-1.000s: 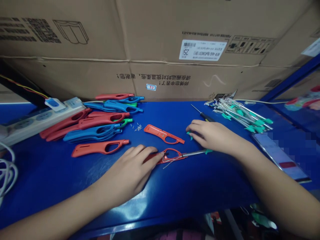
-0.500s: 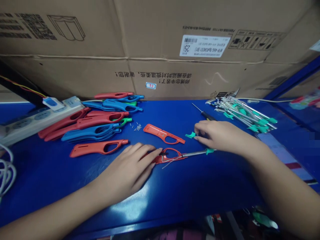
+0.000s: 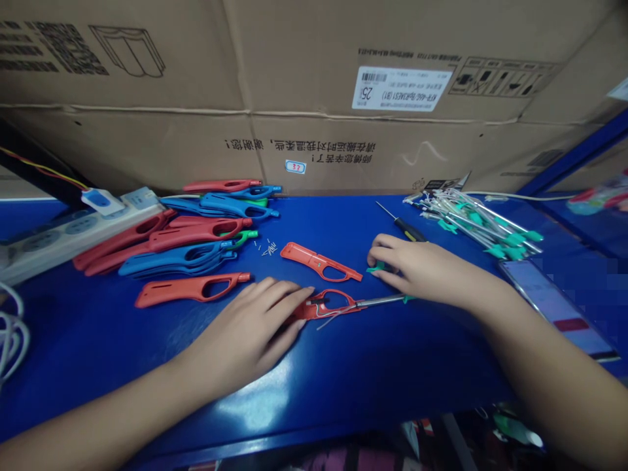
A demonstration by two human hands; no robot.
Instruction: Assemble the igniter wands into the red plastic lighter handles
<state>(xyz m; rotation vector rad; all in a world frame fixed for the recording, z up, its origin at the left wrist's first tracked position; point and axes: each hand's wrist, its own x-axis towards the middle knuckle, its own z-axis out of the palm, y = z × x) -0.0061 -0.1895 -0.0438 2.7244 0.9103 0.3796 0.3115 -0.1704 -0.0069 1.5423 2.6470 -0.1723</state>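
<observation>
My left hand [image 3: 258,324] grips the rear end of a red lighter casing half [image 3: 338,316], its fingers curled over it. Inside that casing lie a dark part and a thin wire, and a metal tube [image 3: 380,301] with a green tip sticks out to the right. My right hand [image 3: 407,265] pinches a small green plastic piece [image 3: 376,267] between thumb and fingers, above the tube. The piece is partly hidden by the fingers. Between the hands, a little farther back, lies another red casing half [image 3: 321,261].
Red, blue and green casing halves [image 3: 176,258] pile up at left beside a white power strip [image 3: 73,226]. Tiny screws [image 3: 269,248] lie near them. A screwdriver [image 3: 409,230], metal tubes with green pieces [image 3: 483,222] and a phone [image 3: 559,307] are at right. Cardboard [image 3: 314,78] stands behind.
The green piece has turned in my right fingers and shows less. My right hand has shifted slightly left. My left hand stays on the casing.
</observation>
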